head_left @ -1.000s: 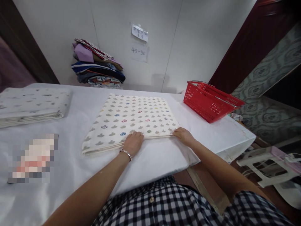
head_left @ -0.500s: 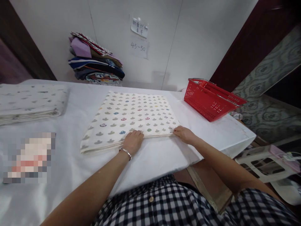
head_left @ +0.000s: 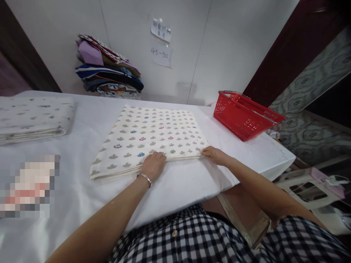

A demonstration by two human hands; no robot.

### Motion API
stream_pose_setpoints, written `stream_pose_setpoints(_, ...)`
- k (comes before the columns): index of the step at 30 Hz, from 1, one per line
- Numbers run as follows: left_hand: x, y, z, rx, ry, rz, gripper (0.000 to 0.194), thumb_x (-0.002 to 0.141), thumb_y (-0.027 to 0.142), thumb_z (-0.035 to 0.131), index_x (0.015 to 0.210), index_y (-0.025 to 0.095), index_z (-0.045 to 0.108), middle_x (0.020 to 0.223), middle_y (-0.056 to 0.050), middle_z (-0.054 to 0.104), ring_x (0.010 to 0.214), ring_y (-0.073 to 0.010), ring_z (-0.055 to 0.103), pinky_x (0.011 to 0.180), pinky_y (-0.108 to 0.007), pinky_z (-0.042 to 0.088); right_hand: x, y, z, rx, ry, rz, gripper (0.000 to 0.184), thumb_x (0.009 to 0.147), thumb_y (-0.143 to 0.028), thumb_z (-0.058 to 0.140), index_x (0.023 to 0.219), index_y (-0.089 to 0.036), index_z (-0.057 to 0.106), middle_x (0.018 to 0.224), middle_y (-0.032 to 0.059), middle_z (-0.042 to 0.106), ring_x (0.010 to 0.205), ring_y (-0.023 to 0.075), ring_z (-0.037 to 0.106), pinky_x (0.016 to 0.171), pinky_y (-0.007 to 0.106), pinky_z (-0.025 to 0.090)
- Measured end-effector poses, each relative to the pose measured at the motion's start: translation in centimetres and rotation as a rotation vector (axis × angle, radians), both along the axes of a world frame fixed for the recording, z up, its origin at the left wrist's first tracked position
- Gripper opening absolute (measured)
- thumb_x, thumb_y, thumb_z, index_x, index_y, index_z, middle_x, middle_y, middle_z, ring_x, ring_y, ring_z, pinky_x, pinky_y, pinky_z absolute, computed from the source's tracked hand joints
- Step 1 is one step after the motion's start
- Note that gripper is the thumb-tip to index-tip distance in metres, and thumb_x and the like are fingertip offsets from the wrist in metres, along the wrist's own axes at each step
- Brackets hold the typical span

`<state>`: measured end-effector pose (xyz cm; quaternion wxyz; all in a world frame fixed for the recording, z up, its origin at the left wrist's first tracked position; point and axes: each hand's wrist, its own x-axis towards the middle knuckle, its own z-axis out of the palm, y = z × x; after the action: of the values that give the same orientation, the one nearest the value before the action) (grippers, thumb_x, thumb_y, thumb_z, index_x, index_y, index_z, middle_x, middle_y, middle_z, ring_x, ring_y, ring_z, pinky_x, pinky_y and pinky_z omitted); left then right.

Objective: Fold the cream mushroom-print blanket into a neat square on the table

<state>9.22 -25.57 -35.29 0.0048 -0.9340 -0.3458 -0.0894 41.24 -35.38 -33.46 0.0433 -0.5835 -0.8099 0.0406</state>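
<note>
A cream folded cloth (head_left: pixel 149 135) printed with small grey and coloured shapes lies flat on the white-covered table (head_left: pixel 181 182). My left hand (head_left: pixel 153 165), with a bracelet on the wrist, grips the cloth's near edge around its middle, fingers curled over the fold. At the cloth's near right corner my right hand (head_left: pixel 216 155) pinches the edge. Both forearms reach out over the table's front edge.
A red plastic basket (head_left: pixel 245 115) stands at the table's far right. A second folded pale cloth (head_left: pixel 33 117) lies at the far left. A stack of coloured fabrics (head_left: pixel 108 73) leans on the back wall beneath paper notes (head_left: pixel 161 42). White furniture stands low on the right.
Both hands stay on the cloth's near edge. The view has drifted slightly, so everything sits a little further left in the frame.
</note>
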Motion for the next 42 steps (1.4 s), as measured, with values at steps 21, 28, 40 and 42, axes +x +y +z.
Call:
stream_pose_setpoints(21, 0.0, 0.2, -0.1, -0.023, -0.009, 0.003, 0.020, 0.087, 0.021, 0.043, 0.091, 0.017, 0.062, 0.096, -0.008, 0.061, 0.094, -0.0229, 0.051, 0.077, -0.035, 0.039, -1.6, 0.4, 0.9, -0.088, -0.166, -0.047, 0.025, 0.089, -0.022, 0.041, 0.086, -0.019, 0.067, 0.094, 0.0101, 0.063, 0.094, 0.0214, 0.053, 0.079, 0.033, 0.041)
stream_pose_setpoints(28, 0.0, 0.3, -0.2, -0.016, -0.034, -0.002, 0.021, 0.087, 0.021, 0.043, 0.089, 0.017, 0.063, 0.093, -0.008, 0.061, 0.093, -0.0239, 0.052, 0.077, -0.036, 0.040, -1.2, 0.4, 1.4, 0.009, -0.139, -0.080, 0.025, 0.090, -0.019, 0.040, 0.091, -0.020, 0.065, 0.096, 0.0079, 0.063, 0.095, 0.0189, 0.053, 0.078, 0.029, 0.041)
stream_pose_setpoints(40, 0.0, 0.2, -0.1, -0.033, -0.008, -0.001, 0.022, 0.088, 0.020, 0.041, 0.091, 0.017, 0.062, 0.097, -0.008, 0.060, 0.094, -0.0232, 0.050, 0.079, -0.036, 0.039, -0.7, -0.6, 0.2, 0.071, -0.200, 0.081, 0.034, 0.093, -0.018, 0.029, 0.093, -0.017, 0.063, 0.097, 0.0098, 0.061, 0.095, 0.0203, 0.049, 0.080, 0.032, 0.041)
stream_pose_setpoints(42, 0.0, 0.2, 0.0, -0.035, 0.003, 0.000, 0.022, 0.089, 0.021, 0.041, 0.093, 0.017, 0.062, 0.098, -0.008, 0.060, 0.094, -0.0228, 0.050, 0.080, -0.035, 0.039, -0.8, -0.8, 0.3, 0.065, -0.211, 0.087, 0.033, 0.093, -0.018, 0.029, 0.093, -0.017, 0.063, 0.098, 0.0099, 0.060, 0.096, 0.0205, 0.049, 0.080, 0.032, 0.041)
